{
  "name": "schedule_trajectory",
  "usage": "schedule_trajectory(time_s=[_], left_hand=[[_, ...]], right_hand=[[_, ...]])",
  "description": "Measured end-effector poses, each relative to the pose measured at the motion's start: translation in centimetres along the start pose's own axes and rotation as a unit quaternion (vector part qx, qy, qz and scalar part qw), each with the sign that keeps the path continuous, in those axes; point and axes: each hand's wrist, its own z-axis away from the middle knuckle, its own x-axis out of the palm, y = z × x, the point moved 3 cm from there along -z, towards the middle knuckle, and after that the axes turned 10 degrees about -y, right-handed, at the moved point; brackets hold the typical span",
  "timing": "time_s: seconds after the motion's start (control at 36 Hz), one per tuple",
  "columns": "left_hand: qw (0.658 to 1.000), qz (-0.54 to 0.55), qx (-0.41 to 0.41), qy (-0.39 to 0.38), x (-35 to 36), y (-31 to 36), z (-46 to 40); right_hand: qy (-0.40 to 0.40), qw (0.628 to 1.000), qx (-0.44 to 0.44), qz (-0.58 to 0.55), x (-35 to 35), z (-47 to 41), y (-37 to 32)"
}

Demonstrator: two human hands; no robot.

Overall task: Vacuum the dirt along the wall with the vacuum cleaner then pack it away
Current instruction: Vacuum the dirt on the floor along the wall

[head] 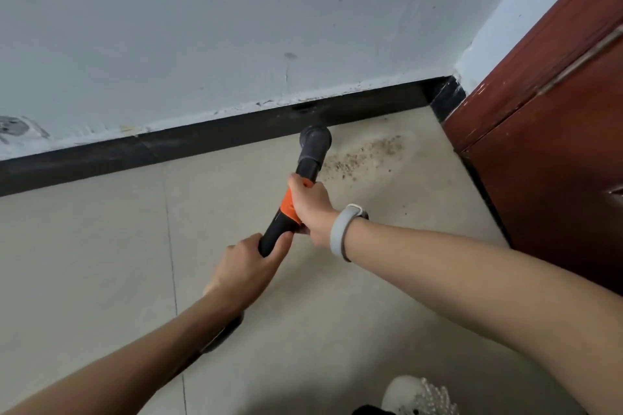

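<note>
A black and orange vacuum cleaner wand (305, 172) points down and away from me toward the wall. Its grey round nozzle (315, 139) sits on the floor against the black skirting board (202, 141). My right hand (312, 209) grips the orange part of the wand. My left hand (244, 271) grips the black handle end lower down. A patch of brown dirt (365, 153) lies on the beige floor tiles just right of the nozzle, near the corner.
A white wall (236, 27) rises above the skirting. A dark red wooden door (546, 131) stands at the right, close to the dirt. My white shoe (419, 396) shows at the bottom. A grey band (340, 232) circles my right wrist.
</note>
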Motion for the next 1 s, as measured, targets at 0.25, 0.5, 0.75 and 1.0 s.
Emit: schedule_trajectory(time_s=[0.25, 0.5, 0.75, 1.0], left_hand=[[0.99, 0.106, -0.073, 0.052, -1.3, -8.2, 5.9], [0.993, 0.096, -0.074, 0.005, -1.0, -8.5, 5.9], [0.998, 0.002, -0.029, -0.058, 2.6, -2.5, 2.2], [0.996, -0.011, 0.016, -0.081, 5.0, 2.3, -1.1]], right_hand=[[-0.126, 0.985, 0.047, 0.111, 10.0, 1.7, 3.6], [-0.094, 0.985, 0.069, 0.129, 9.7, 1.4, 5.0], [0.0, 0.994, 0.069, 0.085, 0.7, 0.1, 4.2], [0.041, 0.995, 0.039, 0.083, -5.2, -1.0, 2.3]])
